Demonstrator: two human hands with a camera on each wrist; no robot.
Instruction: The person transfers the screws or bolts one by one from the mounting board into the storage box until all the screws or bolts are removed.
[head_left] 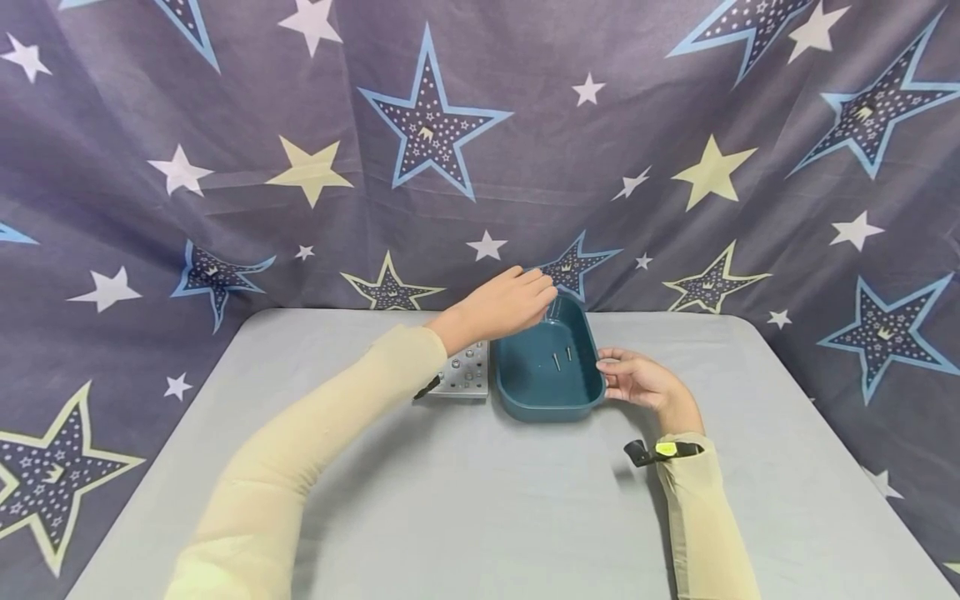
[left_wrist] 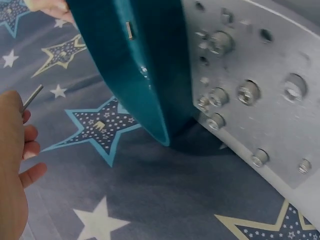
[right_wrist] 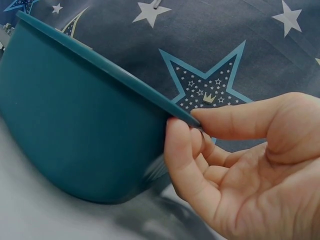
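The left hand (head_left: pixel 510 300) is raised over the far left corner of a teal plastic bin (head_left: pixel 551 412). Its fingers pinch a slim metal screw (left_wrist: pixel 33 98), whose shank sticks out in the left wrist view; its head cannot be made out. On the bin's right side, the right hand (head_left: pixel 637 379) pinches the rim between thumb and fingers, plain in the right wrist view. Two small screws (head_left: pixel 557 362) lie on the bin's floor. Left of the bin stands a silver metal plate (left_wrist: pixel 280 135) bearing several socket-head bolts, partly covered by the left forearm in the head view.
Bin and plate stand side by side toward the back of a table (head_left: pixel 480 517) with a light grey cover. Behind it hangs a dark star-patterned cloth (head_left: pixel 480 208). Black straps with wrist cameras (head_left: pixel 663 451) sit at the cuffs.
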